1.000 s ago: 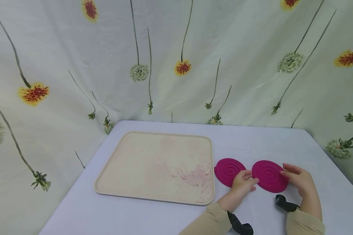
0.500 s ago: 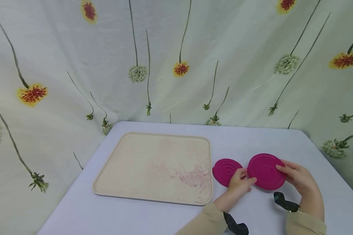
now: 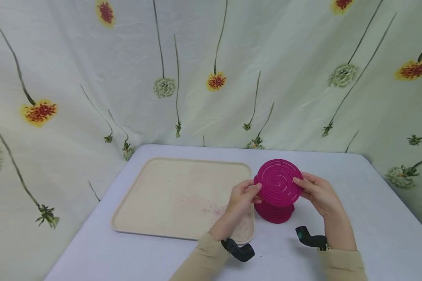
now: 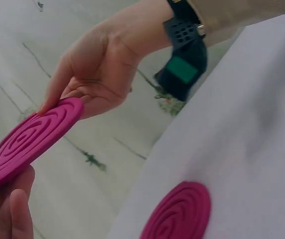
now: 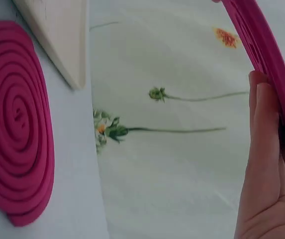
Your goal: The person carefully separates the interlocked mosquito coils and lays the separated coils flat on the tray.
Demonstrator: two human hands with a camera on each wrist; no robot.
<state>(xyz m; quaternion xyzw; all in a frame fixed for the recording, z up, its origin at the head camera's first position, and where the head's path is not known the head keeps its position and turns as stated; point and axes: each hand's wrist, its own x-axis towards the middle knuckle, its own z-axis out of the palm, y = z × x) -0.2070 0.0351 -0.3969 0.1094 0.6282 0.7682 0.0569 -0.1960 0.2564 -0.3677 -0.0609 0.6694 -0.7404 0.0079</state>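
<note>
Both hands hold up a magenta spiral disc, made of a coiled clay-like strand, tilted on edge. The left hand pinches its left rim, and the right hand pinches the right rim with the thumb on the near face. Below it lies a second magenta spiral disc, flat on the white table. In the head view the raised disc covers the upper part of this one. The right wrist view shows the lying disc with its coils and loose outer end. The two discs look apart in the left wrist view.
A beige tray with pink smears lies left of the discs, its right edge near the lying disc. The table has a white cover. Behind it hangs a flower-patterned cloth. Each wrist wears a black camera.
The hands have lifted one disc off the table and carried it left, over the other disc. That other disc has stayed in place beside the tray.
</note>
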